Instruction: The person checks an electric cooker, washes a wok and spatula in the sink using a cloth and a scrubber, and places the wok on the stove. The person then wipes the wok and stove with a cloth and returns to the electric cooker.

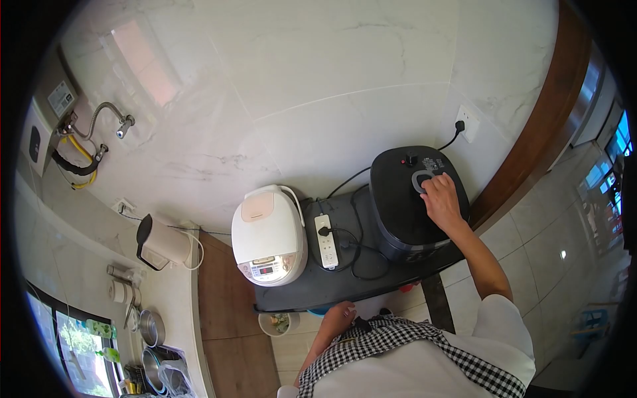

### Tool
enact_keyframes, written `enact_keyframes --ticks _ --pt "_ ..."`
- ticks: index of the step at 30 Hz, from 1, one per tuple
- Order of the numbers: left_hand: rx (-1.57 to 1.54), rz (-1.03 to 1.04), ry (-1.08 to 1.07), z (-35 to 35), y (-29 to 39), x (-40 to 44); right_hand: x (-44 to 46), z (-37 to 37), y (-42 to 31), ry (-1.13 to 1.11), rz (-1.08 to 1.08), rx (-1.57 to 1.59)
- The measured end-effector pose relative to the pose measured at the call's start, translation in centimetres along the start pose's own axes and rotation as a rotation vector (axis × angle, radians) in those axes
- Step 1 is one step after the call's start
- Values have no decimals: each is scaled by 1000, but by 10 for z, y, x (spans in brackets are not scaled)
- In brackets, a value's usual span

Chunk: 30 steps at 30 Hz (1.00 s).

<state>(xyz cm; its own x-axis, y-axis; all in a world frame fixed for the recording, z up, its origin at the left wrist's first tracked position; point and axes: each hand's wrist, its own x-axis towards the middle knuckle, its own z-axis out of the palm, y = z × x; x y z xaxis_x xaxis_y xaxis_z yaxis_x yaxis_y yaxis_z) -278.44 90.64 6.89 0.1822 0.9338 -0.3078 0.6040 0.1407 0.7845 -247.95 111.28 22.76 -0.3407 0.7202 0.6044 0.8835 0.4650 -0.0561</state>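
Observation:
My right hand [440,199] reaches over the black electric pressure cooker [395,186]. Its fingers are closed around the round grey-rimmed knob [419,179] on top of the lid, and the lid sits on the cooker. My left hand [337,318] hangs low by the table's front edge, close to the checkered apron [371,335]. Its fingers are curled in, and nothing shows in them. A white rice cooker [269,229] with a lit display stands shut at the left of the dark table [292,296].
Between the cookers lies a white power strip [326,242] with a black plug and looping cords. A wall socket [468,123] is behind the pressure cooker. At left are a kettle [162,242] and pots [152,328] on a counter. A bin [279,325] stands below the table.

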Motion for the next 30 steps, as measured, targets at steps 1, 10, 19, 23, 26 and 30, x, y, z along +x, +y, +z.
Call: enact_keyframes --ticks 1,10,19,23,26,30 --pt "2 4 4 1 -1 0 0 1 1 1 0 -1" --pt "-12 10 17 2 0 -2 0 0 0 5 5 13" --pt "-3 25 27 3 -2 -2 -1 2 1 6 6 7" --pt "-3 19 17 3 -2 -2 0 2 0 3 14 5" --pt "-5 9 10 2 -1 -2 -1 3 0 15 25 13" --pt "-1 10 7 1 1 -2 -3 6 -1 44 78 47"
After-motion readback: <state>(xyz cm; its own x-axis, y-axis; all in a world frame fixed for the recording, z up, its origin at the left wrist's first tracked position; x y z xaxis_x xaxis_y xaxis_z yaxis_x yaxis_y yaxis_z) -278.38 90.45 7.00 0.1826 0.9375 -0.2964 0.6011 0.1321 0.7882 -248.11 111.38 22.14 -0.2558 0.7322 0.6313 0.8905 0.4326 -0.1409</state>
